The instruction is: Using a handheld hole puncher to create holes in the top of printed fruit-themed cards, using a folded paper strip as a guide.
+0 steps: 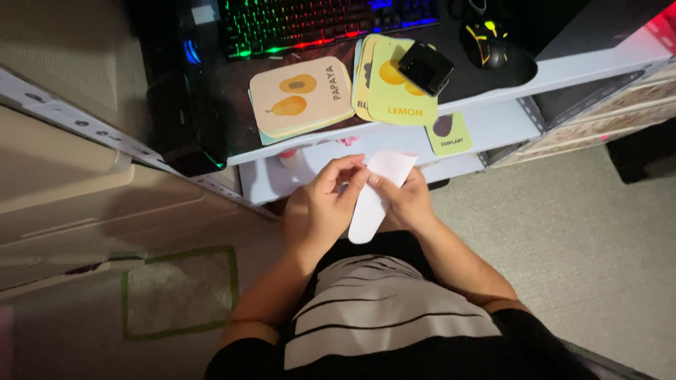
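Both hands hold one white card [377, 193] with rounded corners, its blank back toward me, just below the desk edge. My left hand [322, 204] pinches its left edge with thumb and fingers. My right hand [407, 200] grips its right side. On the desk above lie a beige fruit picture card [301, 95] on a small stack and a yellow-green fruit card [394, 98] on another stack. A smaller green card with a dark vegetable [448, 134] lies on the lower white shelf.
A rainbow-lit keyboard [310, 24] and a black mouse [486, 42] sit at the back of the dark desk. A small black box [425, 67] rests on the yellow-green card. The white shelf [493, 123] juts out below. Beige cabinet at left, carpet at right.
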